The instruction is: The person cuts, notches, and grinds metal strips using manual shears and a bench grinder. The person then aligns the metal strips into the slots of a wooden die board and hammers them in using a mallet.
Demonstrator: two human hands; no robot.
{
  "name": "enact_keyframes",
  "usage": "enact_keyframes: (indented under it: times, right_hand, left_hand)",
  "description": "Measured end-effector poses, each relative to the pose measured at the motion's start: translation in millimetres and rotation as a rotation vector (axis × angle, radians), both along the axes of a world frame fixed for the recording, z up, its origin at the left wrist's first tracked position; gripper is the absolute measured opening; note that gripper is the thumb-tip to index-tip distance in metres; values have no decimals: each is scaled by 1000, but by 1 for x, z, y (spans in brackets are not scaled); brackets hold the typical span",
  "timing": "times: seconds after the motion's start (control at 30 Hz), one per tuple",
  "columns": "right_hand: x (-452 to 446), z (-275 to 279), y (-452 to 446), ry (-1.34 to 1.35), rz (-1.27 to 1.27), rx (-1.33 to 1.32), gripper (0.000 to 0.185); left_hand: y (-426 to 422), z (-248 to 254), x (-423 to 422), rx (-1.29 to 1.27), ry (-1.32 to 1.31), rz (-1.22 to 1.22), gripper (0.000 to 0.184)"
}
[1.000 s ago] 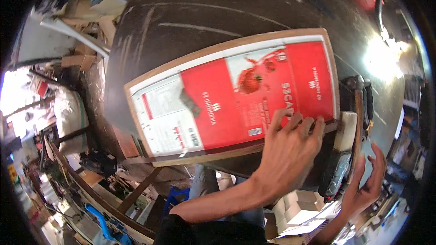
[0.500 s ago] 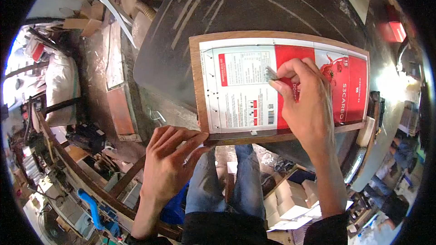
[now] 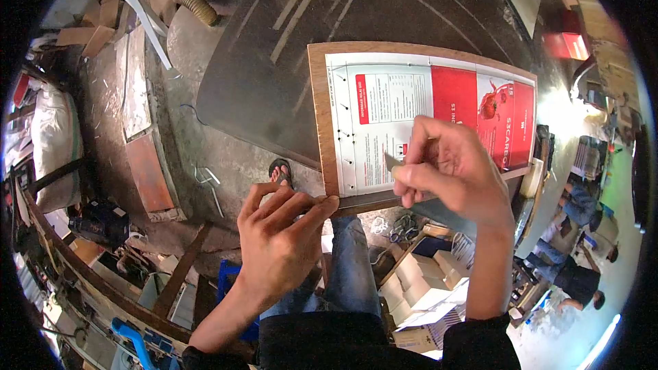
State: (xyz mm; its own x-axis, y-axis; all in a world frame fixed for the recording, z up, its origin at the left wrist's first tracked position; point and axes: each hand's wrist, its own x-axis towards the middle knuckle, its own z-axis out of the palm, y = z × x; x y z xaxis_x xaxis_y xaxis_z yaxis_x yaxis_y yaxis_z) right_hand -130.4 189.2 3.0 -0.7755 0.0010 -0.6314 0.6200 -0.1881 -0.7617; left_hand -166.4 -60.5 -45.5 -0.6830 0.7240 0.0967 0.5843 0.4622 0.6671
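A wooden-edged board [image 3: 317, 116] lies tilted on a large dark surface. On it is a printed red and white sheet [image 3: 454, 92] with text blocks and a red picture. Several small dark pins [image 3: 345, 135] stand or lie along the sheet's left margin. My left hand [image 3: 284, 233] pinches the board's near left corner between thumb and curled fingers. Over the sheet's lower middle, my right hand [image 3: 452, 171] holds a small grey pointed piece [image 3: 391, 162] between thumb and finger; I cannot make out its exact kind.
The dark scratched surface [image 3: 274, 96] carries the board. White boxes [image 3: 425, 281] are stacked below right, a blue curved handle [image 3: 133, 342] at lower left. A sandalled foot [image 3: 279, 171] shows on the floor [image 3: 226, 151]. Other people [image 3: 579, 277] are at far right.
My right hand has moved down and left across the sheet, toward the near edge, still pinching the small grey piece. My left hand stays on the corner; the whole view has shifted.
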Motion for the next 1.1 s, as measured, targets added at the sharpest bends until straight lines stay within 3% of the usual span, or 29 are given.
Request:
enact_keyframes:
  times: [0.07, 0.2, 0.27, 0.3, 0.4, 0.47, 0.8, 0.9, 0.97, 1.07, 1.1]
  right_hand:
    - [1, -3, -8, 170, 302, 468, 14]
    - [-16, 26, -30, -88, 291, 574, 16]
    - [-9, 25, -36, -22, 274, 646, 26]
    - [-4, 25, -38, 51, 376, 821, 28]
    - [-4, 19, -45, 93, 479, 961, 28]
    - [-11, 21, -55, 163, 579, 1138, 18]
    - [-22, 9, -65, 307, 517, 1162, 14]
    - [-36, 5, -68, 82, 640, 1111, 10]
    - [-35, -1, -68, 220, 623, 1125, 12]
    - [-56, 6, -66, 11, 789, 997, 19]
    - [-57, 4, -64, 68, 760, 960, 21]
  left_hand:
    - [-2, 0, 1, 12, -33, -9, 36]
    - [-2, 1, 3, -22, -19, -17, 36]
    - [-4, -1, 3, -7, -49, -7, 36]
    - [-4, -2, 3, -1, -51, -14, 36]
    - [-5, -4, 1, 33, -25, -26, 34]
    - [-6, -4, -2, 17, -3, -47, 32]
    - [-9, -12, 1, 47, 3, -40, 31]
    - [-8, -8, 0, 39, -3, -48, 32]
    - [-8, -10, 3, 39, 50, -41, 32]
    - [-7, -10, 3, 66, 86, -48, 31]
    - [-3, -5, 3, 96, 97, -1, 23]
